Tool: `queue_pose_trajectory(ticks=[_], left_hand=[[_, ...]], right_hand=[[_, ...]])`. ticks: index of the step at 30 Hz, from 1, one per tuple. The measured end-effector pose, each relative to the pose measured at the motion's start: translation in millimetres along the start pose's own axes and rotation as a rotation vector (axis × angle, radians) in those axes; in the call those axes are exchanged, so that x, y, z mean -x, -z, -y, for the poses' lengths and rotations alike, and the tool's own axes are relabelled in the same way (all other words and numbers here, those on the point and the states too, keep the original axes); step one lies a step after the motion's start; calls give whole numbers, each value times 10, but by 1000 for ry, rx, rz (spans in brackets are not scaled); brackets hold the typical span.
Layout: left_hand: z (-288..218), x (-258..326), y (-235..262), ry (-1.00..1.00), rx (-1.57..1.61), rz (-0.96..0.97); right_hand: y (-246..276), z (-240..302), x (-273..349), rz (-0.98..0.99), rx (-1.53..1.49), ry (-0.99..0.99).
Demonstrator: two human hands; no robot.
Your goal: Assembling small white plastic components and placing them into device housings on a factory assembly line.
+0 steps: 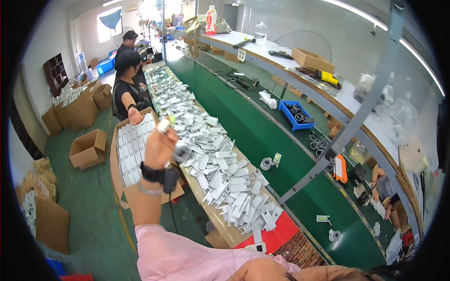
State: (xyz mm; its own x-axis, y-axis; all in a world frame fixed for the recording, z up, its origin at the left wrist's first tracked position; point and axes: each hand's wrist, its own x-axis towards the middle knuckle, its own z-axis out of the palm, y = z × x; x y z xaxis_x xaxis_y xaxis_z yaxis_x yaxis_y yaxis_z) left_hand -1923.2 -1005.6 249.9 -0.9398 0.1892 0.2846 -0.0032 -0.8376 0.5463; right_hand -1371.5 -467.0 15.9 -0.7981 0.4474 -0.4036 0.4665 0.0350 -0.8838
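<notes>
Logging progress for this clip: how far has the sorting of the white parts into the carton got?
Done: the open carton beside the bench already holds neat rows of white parts. In hand: the raised left hand grips a small white and green item; the right hand is out of view. Left: a long heap of loose white parts covers the bench, so most seems unpacked.

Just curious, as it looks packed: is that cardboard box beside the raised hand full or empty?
Full: the open cardboard box holds tight rows of white flat parts reaching its rim, flaps spread outward.
</notes>
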Motion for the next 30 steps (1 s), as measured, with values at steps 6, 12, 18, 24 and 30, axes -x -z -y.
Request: queue_pose_trajectory(ticks=[6, 12, 18, 24, 30], left_hand=[[808, 1183, -1459, 458, 7, 389], [1779, 2292, -2276, 1005, 83, 733], [2360, 3227, -2732, 1361, 158, 963], [2498, 3899, -3011, 1485, 113, 1050], [2707, 4489, -3068, 1331, -297, 1186]], right_hand=[[6, -67, 613, -89, -58, 70], [-96, 404, 872, -186, -103, 206], [-449, 697, 1125, 256, -222, 343], [-433, 146, 1715, 461, -828, 261], [-111, -431, 2223, 288, -942, 305]])
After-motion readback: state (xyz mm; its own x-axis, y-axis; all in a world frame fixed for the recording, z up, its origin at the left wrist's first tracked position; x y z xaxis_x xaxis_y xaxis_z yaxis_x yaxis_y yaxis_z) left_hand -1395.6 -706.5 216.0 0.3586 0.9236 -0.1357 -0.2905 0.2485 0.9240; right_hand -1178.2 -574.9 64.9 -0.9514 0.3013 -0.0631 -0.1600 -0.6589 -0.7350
